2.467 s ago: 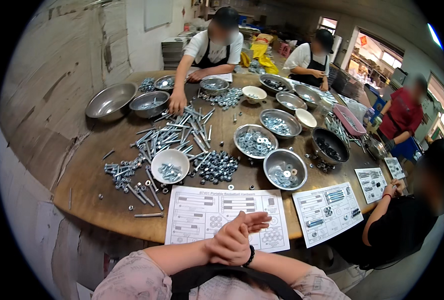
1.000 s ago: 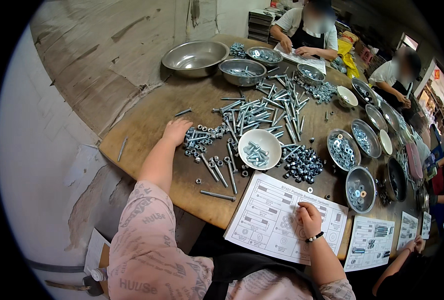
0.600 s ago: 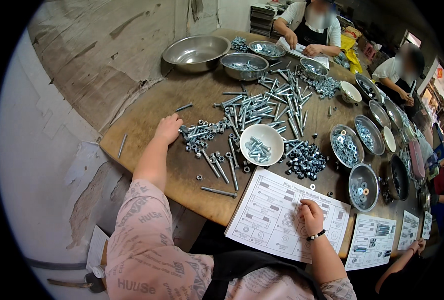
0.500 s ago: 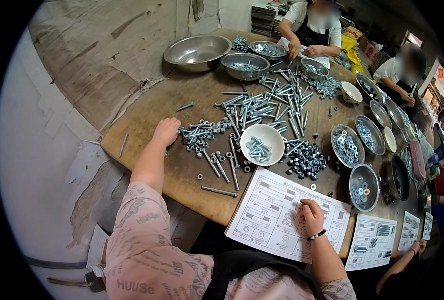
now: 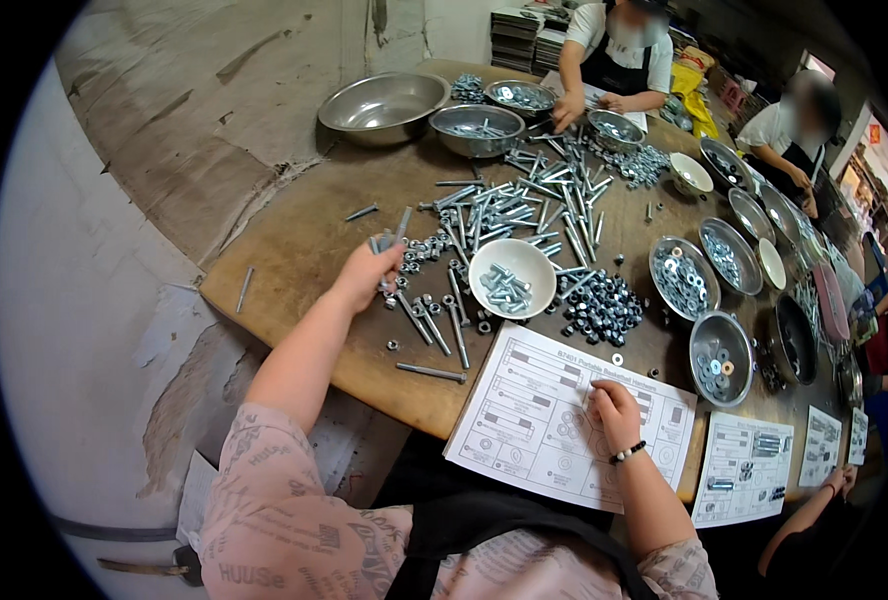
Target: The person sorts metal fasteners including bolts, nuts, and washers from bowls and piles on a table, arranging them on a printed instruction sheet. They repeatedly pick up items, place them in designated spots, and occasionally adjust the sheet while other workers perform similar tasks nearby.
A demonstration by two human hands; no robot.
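My left hand (image 5: 367, 277) is closed around a couple of silver bolts (image 5: 401, 228), which stick up past the fingers. It is raised at the left edge of a mixed pile of bolts and nuts (image 5: 434, 262). Several long bolts with nuts (image 5: 432, 328) lie just in front of that pile. My right hand (image 5: 617, 412) hovers over or rests on a printed parts sheet (image 5: 509, 385); its fingers are curled in, and whatever they might hold is hidden. Between the hands stands a white bowl (image 5: 544, 258) of short bolts, beside a heap of dark-topped nuts (image 5: 604, 308).
A large heap of long bolts (image 5: 529, 205) covers the table's middle. Steel bowls of washers (image 5: 682, 280) line the right; a big steel basin (image 5: 384, 105) stands at the far left. Two people work across the table, and another person's hands (image 5: 844, 480) show at lower right.
My left hand has lifted from the left end of the pile and moved right, now with bolts showing in its grip. My right hand stays over the sheet. The view has shifted slightly.
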